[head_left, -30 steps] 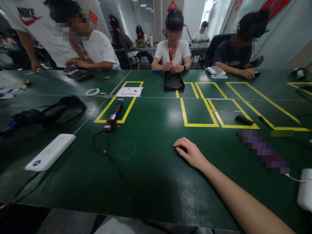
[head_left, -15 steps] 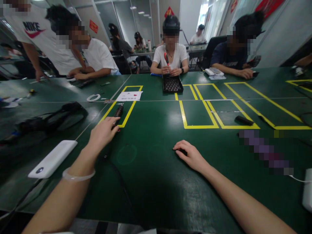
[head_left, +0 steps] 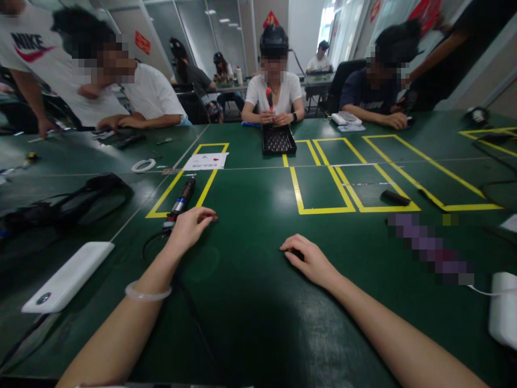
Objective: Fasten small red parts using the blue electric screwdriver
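Observation:
My left hand (head_left: 189, 226) reaches forward over the green table (head_left: 250, 302), its fingers pinched on a small red piece (head_left: 215, 217) that shows at the fingertips. Just left of that hand, a black and silver electric screwdriver (head_left: 181, 198) lies in a yellow taped box (head_left: 161, 198). Its black cable (head_left: 150, 245) curls back towards me. My right hand (head_left: 307, 260) rests on the table at the middle, with its fingers curled over something small and dark that I cannot make out.
A white power bank (head_left: 67, 277) lies at the near left and a white device (head_left: 503, 307) at the near right. A black bag (head_left: 68, 202) is at the left. Across the table are a black tray (head_left: 278, 141), a printed paper (head_left: 205, 160) and several seated people.
My left arm came into view, reached to the base of the screwdriver, then drew back to the right with the small red piece pinched. My right hand stayed put.

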Available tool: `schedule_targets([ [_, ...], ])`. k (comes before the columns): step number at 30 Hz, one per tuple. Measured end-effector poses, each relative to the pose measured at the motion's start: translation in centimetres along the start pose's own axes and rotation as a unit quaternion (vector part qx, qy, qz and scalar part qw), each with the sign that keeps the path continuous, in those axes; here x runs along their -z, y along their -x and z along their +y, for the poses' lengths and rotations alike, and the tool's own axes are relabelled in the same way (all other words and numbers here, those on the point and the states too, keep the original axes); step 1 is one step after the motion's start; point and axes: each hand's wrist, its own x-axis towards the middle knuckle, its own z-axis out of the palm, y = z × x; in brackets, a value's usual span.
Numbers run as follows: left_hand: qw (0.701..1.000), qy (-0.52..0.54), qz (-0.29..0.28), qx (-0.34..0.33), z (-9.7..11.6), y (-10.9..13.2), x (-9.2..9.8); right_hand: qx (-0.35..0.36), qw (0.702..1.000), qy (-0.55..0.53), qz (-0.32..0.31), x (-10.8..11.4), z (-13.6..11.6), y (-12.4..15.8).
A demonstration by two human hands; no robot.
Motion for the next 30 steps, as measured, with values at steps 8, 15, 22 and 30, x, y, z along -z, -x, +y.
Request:
schedule_targets([
  [8, 0.935, 0.317, -0.069, -0.147, 12.2, 2.3, -5.1, -0.047, 0.988, -0.138, 0.049, -0.3, 0.3, 0.0],
  [15, 0.939, 0.255, -0.054, -0.223, 13.3, 3.7, -7.2, -0.039, 0.974, -0.21, 0.079, -0.8, 0.8, 0.0],
  [22, 0.94, 0.228, -0.063, -0.247, 13.4, 4.3, -8.0, -0.023, 0.979, -0.179, 0.091, -0.6, 0.8, -0.1],
  [30, 0.942, 0.23, -0.078, -0.231, 13.2, 4.3, -8.4, -0.084, 0.979, -0.179, 0.053, -0.3, 0.6, 0.0],
])
